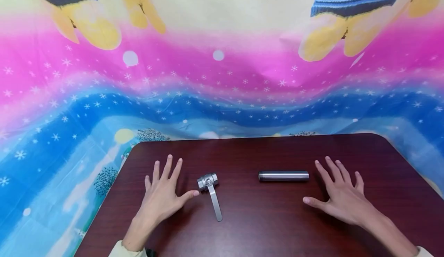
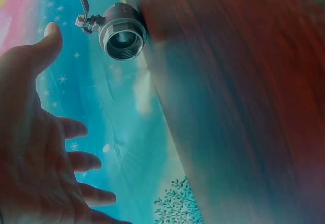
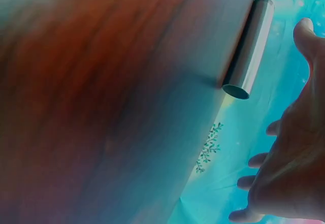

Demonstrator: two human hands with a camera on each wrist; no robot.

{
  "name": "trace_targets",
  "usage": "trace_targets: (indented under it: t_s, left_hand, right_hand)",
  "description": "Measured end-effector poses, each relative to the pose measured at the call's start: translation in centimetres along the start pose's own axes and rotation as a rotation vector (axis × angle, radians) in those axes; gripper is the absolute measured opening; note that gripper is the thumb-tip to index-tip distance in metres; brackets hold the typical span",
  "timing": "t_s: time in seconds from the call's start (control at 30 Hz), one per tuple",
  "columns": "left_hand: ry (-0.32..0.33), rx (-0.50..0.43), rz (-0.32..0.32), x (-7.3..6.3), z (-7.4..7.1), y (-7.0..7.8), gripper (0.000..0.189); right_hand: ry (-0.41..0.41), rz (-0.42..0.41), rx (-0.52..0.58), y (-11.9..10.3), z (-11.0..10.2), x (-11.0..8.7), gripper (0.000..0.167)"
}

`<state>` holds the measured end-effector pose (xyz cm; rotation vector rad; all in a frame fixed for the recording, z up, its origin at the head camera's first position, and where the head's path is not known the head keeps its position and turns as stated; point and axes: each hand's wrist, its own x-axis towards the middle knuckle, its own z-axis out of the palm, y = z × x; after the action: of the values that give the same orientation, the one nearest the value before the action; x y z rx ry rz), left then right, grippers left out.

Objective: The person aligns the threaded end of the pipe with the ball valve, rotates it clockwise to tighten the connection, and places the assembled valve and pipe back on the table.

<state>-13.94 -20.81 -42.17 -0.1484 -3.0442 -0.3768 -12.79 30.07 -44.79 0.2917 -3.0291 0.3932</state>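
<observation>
A metal ball valve (image 1: 209, 183) with a flat lever handle lies on the dark wooden table, its lever pointing toward the near edge. In the left wrist view, the threaded opening of the ball valve (image 2: 123, 38) faces the camera. Just left of it is my left hand (image 1: 161, 195), fingers spread, holding nothing; the thumb tip comes close to the valve. A smooth steel pipe (image 1: 283, 176) lies sideways on the table's right half. My right hand (image 1: 341, 199) spreads its fingers to the right of the pipe, apart from it. One end of the pipe (image 3: 249, 49) faces the right wrist camera.
The reddish-brown table (image 1: 243, 226) has rounded far corners. Behind it and along its sides hangs a colourful printed cloth (image 1: 222, 83) in pink and blue with snowflakes and cartoon figures.
</observation>
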Motion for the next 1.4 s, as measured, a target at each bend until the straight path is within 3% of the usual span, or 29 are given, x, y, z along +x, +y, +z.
trace_targets:
  t_s: [0.2, 0.57, 1.0, 1.4]
  left_hand:
    - [-0.043, -0.019, 0.008, 0.3, 0.2, 0.1, 0.115]
    - [-0.090, -0.084, 0.119, 1.1, 0.7, 0.3, 0.102]
    - [-0.098, -0.214, 0.182, 1.7, 1.1, 1.1, 0.079]
    - [-0.082, -0.305, 0.218, 2.5, 1.4, 1.6, 0.057]
  right_hand:
    - [0.006, -0.054, 0.078, -0.3, 0.0, 0.4, 0.121]
    - [0.007, -0.174, 0.153, -0.7, -0.1, 1.2, 0.112]
    - [-0.066, -0.189, 0.200, -1.4, -0.1, 2.6, 0.092]
    - [0.022, -0.262, 0.245, -0.7, 0.3, 4.0, 0.070]
